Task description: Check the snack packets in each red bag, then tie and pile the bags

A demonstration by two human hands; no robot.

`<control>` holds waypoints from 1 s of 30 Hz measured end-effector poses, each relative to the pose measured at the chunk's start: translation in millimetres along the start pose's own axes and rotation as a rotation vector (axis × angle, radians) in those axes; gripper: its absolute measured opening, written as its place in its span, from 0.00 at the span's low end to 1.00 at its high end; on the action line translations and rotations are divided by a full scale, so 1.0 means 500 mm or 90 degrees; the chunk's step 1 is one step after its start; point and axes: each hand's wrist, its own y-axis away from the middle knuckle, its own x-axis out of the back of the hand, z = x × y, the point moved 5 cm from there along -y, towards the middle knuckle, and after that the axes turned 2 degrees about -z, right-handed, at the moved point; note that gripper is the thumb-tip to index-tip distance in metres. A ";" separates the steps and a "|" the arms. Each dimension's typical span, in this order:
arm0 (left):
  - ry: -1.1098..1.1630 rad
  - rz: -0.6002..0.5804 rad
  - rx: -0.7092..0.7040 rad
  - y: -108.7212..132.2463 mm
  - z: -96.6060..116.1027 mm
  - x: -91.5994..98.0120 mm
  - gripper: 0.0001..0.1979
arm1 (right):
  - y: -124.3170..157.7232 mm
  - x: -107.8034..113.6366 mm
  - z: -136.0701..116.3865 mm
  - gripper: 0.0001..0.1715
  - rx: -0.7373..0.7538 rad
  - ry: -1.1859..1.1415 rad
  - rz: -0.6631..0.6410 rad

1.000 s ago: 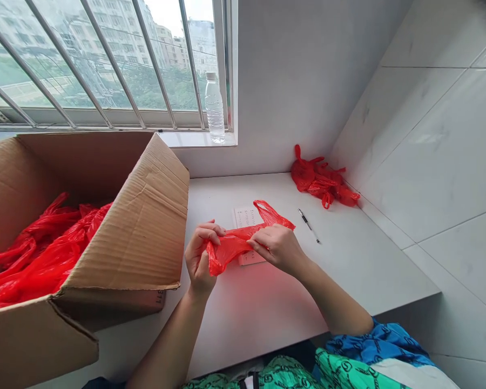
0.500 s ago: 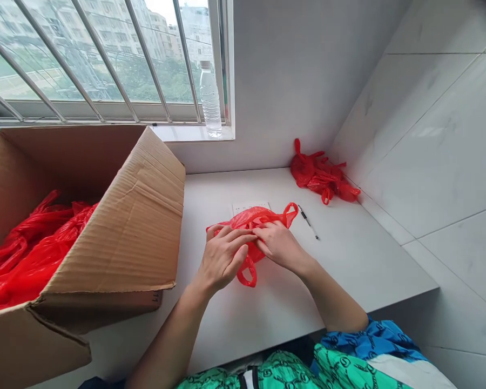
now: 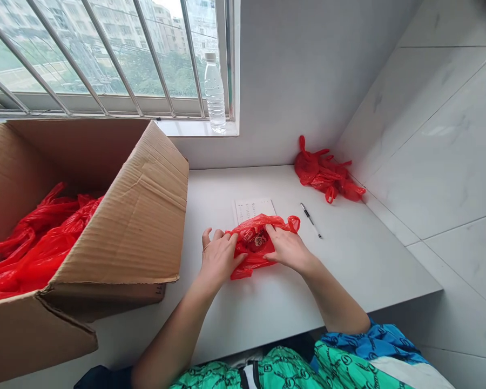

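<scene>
A red plastic bag (image 3: 251, 265) lies on the white table with its mouth spread wide. Inside it show small red packets (image 3: 259, 240) with pale printing; their kind is not clear. On the bag's left side my left hand (image 3: 218, 256) grips the edge between thumb and fingers, its outer fingers lifted. My right hand (image 3: 287, 247) holds the opposite edge, fingers inside the mouth and thumb at the near rim.
A large cardboard box (image 3: 125, 227) with red bags (image 3: 44, 237) in it stands at the left. Behind my hands lie a sheet of paper (image 3: 254, 208) and a pen (image 3: 311, 220). Several red bags (image 3: 326, 170) sit in the far right corner; a water bottle (image 3: 215, 97) stands on the windowsill.
My hands have moved apart and pulled the bag's mouth open, so the packets inside now show. More of the paper behind the bag is uncovered.
</scene>
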 end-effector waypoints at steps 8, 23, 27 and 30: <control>0.021 -0.022 -0.016 -0.010 0.002 -0.016 0.31 | -0.007 0.023 0.047 0.07 -0.015 -0.048 0.110; 0.105 0.013 -0.053 -0.010 -0.003 -0.001 0.18 | -0.020 0.004 -0.014 0.15 0.137 -0.102 0.217; 0.106 -0.044 -0.054 -0.004 -0.017 -0.009 0.20 | -0.020 -0.013 -0.046 0.13 0.249 -0.126 0.200; 0.115 -0.092 -0.040 0.001 -0.024 -0.019 0.24 | -0.026 -0.034 -0.060 0.11 0.248 -0.116 0.172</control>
